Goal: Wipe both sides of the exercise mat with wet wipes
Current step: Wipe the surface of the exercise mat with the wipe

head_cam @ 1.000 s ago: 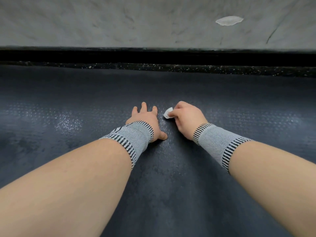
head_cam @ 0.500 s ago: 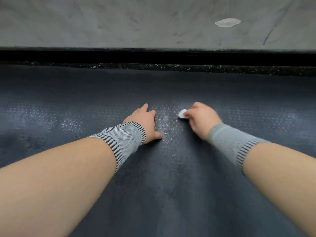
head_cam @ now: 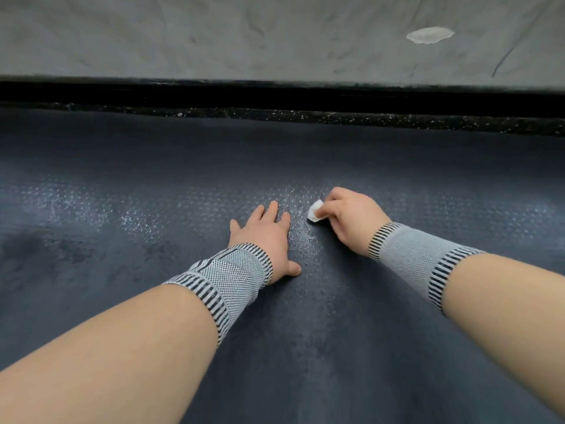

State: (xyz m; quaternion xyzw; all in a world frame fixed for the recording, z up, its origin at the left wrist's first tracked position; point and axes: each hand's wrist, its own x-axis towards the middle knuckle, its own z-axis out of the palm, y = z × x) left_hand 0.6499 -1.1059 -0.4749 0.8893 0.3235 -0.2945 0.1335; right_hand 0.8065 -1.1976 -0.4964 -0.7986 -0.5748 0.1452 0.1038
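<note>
Wipe, seemingly bunched, in right hand

Both bare forearms reach forward side by side, each wrist wrapped in a grey knitted band with black-striped edges. The left hand lies palm down, fingers straight and slightly spread, thumb stuck out to the right. Just beside it and apart, the right hand is curled knuckles up, its fingers and thumb pinching a small white wipe.
</note>
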